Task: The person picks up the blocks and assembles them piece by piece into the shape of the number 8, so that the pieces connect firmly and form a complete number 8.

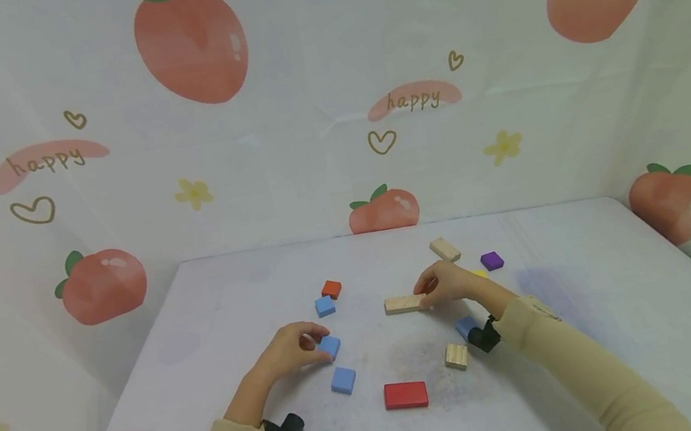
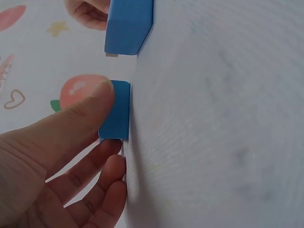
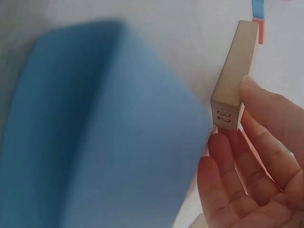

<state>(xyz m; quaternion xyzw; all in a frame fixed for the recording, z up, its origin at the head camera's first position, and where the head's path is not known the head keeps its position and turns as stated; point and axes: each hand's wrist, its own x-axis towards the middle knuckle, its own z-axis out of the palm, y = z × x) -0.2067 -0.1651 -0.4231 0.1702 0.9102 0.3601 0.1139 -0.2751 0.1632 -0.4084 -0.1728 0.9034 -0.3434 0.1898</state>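
Note:
My left hand [image 1: 284,351] pinches a small blue block [image 1: 329,347] between thumb and fingers, low over the table. In the left wrist view the thumb lies across the face of this blue block [image 2: 119,111]. My right hand [image 1: 446,283] grips the right end of a long plain wooden block [image 1: 400,304]. Seen from the right wrist, that wooden block [image 3: 236,69] has "32" on its end, and the thumb presses its side. A second blue block [image 1: 343,380] lies just nearer than the left hand, and another blue block [image 1: 324,306] lies beyond it.
An orange block [image 1: 332,289] touches the far blue one. A red block [image 1: 406,395] lies in front, near a grooved wooden block [image 1: 457,356]. Under the right wrist is a blue block [image 1: 465,326]. Yellow [image 1: 481,273], purple [image 1: 492,261] and wooden [image 1: 445,249] blocks lie behind.

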